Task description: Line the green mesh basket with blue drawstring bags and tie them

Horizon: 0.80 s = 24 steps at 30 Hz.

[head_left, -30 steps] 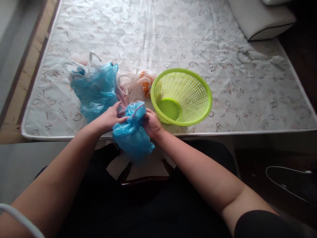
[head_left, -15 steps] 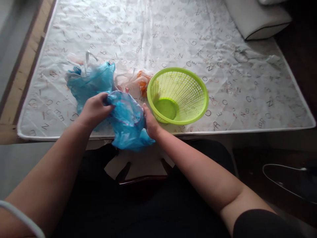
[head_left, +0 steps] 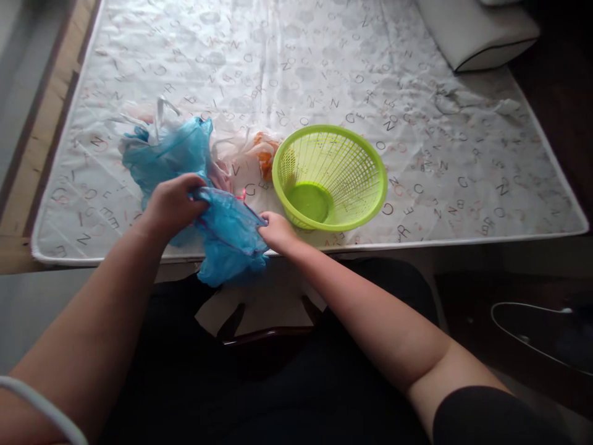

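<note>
A thin blue plastic bag is stretched between my two hands, and its lower part hangs over the mattress edge. My left hand pinches the bag's rim at its left corner. At the other corner my right hand is closed on the rim. A bit of pink-red string or ribbon shows at the top of the bag. Behind my left hand lies a heap of crumpled plastic bags, blue and whitish. Just beyond my right hand stands a lime-green plastic basket, tilted towards me, with nothing in it.
A whitish bag with orange print lies left of the basket. All this rests on a white mattress printed with letters. A white pillow-like block sits at the far right, with a white cable nearer. A stool is below.
My right hand has gone from lying flat along the bag's side to gripping its rim. The bag is now flatter and pulled taut between both hands.
</note>
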Motion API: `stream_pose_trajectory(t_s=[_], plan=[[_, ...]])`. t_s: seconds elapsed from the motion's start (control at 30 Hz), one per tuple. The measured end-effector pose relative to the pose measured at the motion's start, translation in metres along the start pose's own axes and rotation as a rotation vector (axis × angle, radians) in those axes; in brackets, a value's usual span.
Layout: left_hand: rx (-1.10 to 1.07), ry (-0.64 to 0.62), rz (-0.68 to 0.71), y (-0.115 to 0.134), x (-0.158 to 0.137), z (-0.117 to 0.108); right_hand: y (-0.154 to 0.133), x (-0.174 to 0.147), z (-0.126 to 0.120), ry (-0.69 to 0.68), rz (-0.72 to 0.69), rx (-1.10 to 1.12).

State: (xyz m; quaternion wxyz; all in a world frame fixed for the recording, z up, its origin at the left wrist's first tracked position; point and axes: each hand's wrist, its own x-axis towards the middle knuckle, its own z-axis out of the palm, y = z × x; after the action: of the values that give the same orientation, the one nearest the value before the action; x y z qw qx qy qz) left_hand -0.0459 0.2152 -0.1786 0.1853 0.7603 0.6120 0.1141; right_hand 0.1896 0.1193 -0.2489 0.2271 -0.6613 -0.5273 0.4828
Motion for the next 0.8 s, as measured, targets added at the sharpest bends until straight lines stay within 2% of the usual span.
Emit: stream_pose_trajectory(t_s=[0.07, 0.13, 0.2, 0.27, 0.33, 0.4, 0.47, 0.57, 0.63, 0.73, 0.8], plan=[[0.041, 0.12, -0.089, -0.013, 0.003, -0.006, 0.0, 0.001, -0.002, 0.012, 0.049, 0.035], [0.076, 0.169, -0.047, -0.016, 0.001, -0.005, -0.001, 0.0, -0.002, 0.061, 0.024, 0.043], [0.095, 0.103, 0.136, -0.007, -0.007, 0.004, -0.003, -0.003, -0.001, 0.137, -0.083, -0.003], [0.103, -0.033, 0.351, 0.01, -0.019, 0.018, -0.005, -0.007, 0.001, 0.192, -0.207, -0.066], [0.095, -0.132, 0.469, 0.025, -0.028, 0.031, -0.008, -0.01, 0.005, 0.205, -0.306, -0.107], [0.082, -0.171, 0.453, 0.031, -0.031, 0.04, -0.01, -0.014, 0.008, 0.182, -0.406, -0.138], [0.068, -0.15, 0.328, 0.026, -0.025, 0.04, -0.013, -0.018, 0.008, 0.144, -0.496, -0.188], [0.066, -0.037, 0.086, 0.009, -0.011, 0.026, -0.018, -0.022, 0.005, 0.106, -0.542, -0.321], [0.04, 0.104, -0.033, 0.0, -0.004, 0.012, -0.019, -0.023, 0.0, 0.104, -0.504, -0.439], [-0.05, 0.384, -0.063, -0.009, -0.002, -0.009, -0.02, -0.025, -0.006, 0.085, -0.314, -0.599], [-0.098, 0.543, -0.045, -0.014, -0.005, -0.02, -0.019, -0.027, -0.008, 0.02, -0.174, -0.672]])
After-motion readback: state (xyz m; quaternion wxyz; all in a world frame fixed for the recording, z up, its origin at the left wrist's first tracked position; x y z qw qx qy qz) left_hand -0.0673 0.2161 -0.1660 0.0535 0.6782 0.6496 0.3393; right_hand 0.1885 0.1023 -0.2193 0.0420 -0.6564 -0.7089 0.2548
